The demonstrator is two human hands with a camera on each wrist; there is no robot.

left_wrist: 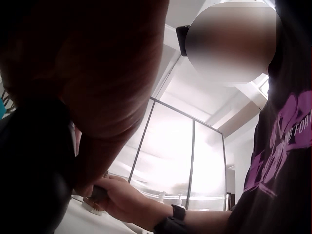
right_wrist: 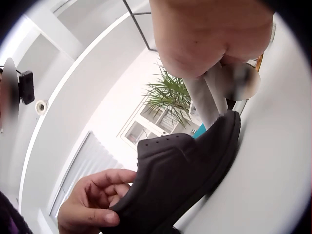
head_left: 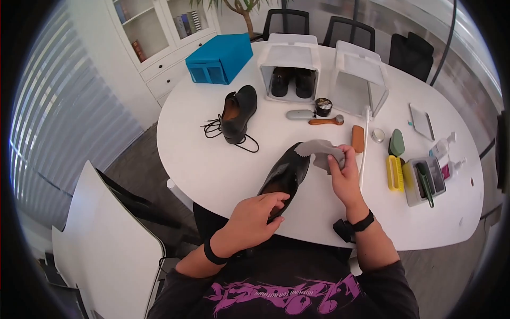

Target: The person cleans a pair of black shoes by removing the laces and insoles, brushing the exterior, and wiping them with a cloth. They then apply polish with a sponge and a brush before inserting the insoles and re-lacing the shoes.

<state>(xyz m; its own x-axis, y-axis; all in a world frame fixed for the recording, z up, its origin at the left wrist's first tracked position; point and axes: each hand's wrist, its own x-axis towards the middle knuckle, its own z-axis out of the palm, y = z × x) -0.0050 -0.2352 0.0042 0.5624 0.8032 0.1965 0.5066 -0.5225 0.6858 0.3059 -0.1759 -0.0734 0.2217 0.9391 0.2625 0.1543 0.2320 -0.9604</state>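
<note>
A black leather shoe (head_left: 286, 173) without laces stands at the table's near side, toe pointing away from the person. My left hand (head_left: 251, 220) grips it at the heel, and in the right wrist view the thumb and curled fingers (right_wrist: 92, 197) sit round the collar. A grey cloth (head_left: 320, 148) with zigzag edges is pinched in my right hand (head_left: 346, 175); its far end lies over the toe. To the upper left, the other black shoe (head_left: 240, 114) rests tilted on the table, with loose black laces (head_left: 213, 126) beside it.
White boxes (head_left: 289, 56) stand at the back, one with black shoes inside, near a blue box (head_left: 220, 57). A wooden-handled brush (head_left: 325, 121), round black tin (head_left: 323, 107), brown block (head_left: 358, 138), yellow brush (head_left: 394, 173) and grey caddy (head_left: 425, 181) lie ahead and right.
</note>
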